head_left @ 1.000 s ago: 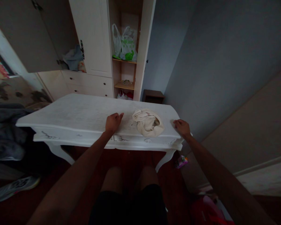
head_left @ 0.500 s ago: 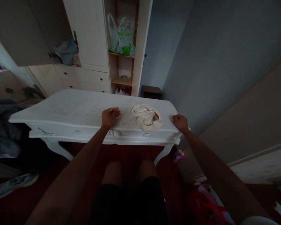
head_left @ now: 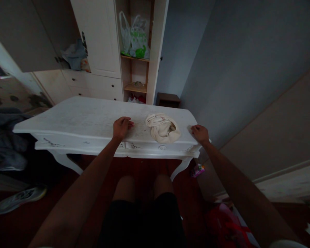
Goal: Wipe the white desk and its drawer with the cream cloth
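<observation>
A bundled cream cloth lies on the white table, near its front edge and right end. It is twisted into a rough ring with folds in the middle. My left hand rests at the tabletop's front edge, left of the cloth and apart from it. Its fingers are loosely bent and a little apart, with nothing in them. On the other side of the cloth, my right hand is at the table's right end. Those fingers are curled together, and nothing shows in them.
Behind the table stands a white wardrobe with open doors; plastic bags sit on its shelf. Grey clothing is piled at left above a shoe. A red bag lies on the floor at right, beside the wall.
The view has shifted slightly. Both hands stay on either side of the cloth, and the left fingers have loosened a little. The cloth has not moved on the table.
</observation>
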`<action>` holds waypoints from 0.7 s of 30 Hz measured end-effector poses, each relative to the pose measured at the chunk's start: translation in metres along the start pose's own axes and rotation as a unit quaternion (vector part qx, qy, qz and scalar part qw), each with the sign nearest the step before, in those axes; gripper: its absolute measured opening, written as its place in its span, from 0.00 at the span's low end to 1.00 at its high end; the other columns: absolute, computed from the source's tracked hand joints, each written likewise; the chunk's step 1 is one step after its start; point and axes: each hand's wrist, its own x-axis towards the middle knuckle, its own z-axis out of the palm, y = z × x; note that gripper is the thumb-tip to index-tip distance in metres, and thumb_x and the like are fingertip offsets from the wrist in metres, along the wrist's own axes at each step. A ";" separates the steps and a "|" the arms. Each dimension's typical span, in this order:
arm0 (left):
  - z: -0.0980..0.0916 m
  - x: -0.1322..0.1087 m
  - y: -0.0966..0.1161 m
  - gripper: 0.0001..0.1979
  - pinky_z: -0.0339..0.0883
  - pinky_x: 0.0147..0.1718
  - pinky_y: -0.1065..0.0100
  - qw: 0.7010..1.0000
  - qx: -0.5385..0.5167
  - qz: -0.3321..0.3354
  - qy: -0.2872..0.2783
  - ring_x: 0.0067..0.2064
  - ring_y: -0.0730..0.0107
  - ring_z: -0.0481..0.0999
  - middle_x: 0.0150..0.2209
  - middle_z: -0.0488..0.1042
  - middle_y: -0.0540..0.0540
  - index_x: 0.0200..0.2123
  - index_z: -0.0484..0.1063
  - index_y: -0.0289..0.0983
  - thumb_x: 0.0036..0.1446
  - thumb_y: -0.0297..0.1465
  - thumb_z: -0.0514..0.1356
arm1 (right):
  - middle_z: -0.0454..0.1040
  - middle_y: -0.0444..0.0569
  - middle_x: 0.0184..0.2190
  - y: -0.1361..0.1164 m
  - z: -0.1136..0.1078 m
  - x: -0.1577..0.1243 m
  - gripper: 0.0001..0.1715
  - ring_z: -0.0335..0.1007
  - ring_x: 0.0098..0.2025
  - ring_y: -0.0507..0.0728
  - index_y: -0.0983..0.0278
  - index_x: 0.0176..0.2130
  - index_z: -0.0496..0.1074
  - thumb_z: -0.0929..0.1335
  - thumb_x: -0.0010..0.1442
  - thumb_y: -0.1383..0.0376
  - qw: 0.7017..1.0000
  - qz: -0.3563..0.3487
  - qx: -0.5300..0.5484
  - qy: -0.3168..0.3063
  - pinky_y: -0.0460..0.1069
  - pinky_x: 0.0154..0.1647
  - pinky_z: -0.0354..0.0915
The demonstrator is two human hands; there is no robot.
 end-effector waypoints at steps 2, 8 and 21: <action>0.000 -0.001 0.001 0.11 0.71 0.27 0.70 1.000 -0.005 0.004 -0.002 0.27 0.69 0.79 0.26 0.78 0.46 0.34 0.74 0.34 0.55 0.34 0.54 | 0.74 0.46 0.21 0.000 0.000 0.000 0.16 0.70 0.28 0.57 0.63 0.26 0.75 0.63 0.55 0.58 1.000 0.000 0.003 -0.001 0.50 0.33 0.61; -0.001 -0.003 0.003 0.15 0.69 0.27 0.71 1.000 0.006 0.013 -0.013 0.27 0.70 0.78 0.27 0.79 0.44 0.32 0.75 0.32 0.55 0.35 0.52 | 0.75 0.46 0.21 0.002 0.000 0.000 0.16 0.70 0.28 0.57 0.63 0.27 0.75 0.63 0.54 0.58 1.000 -0.007 0.009 -0.001 0.50 0.33 0.61; -0.003 -0.015 0.005 0.11 0.71 0.28 0.71 0.995 0.064 0.063 0.049 0.26 0.71 0.77 0.24 0.77 0.48 0.31 0.76 0.34 0.51 0.32 0.55 | 0.74 0.46 0.21 0.003 0.001 0.001 0.16 0.69 0.27 0.56 0.64 0.27 0.76 0.63 0.55 0.59 1.000 -0.002 0.008 0.000 0.49 0.32 0.60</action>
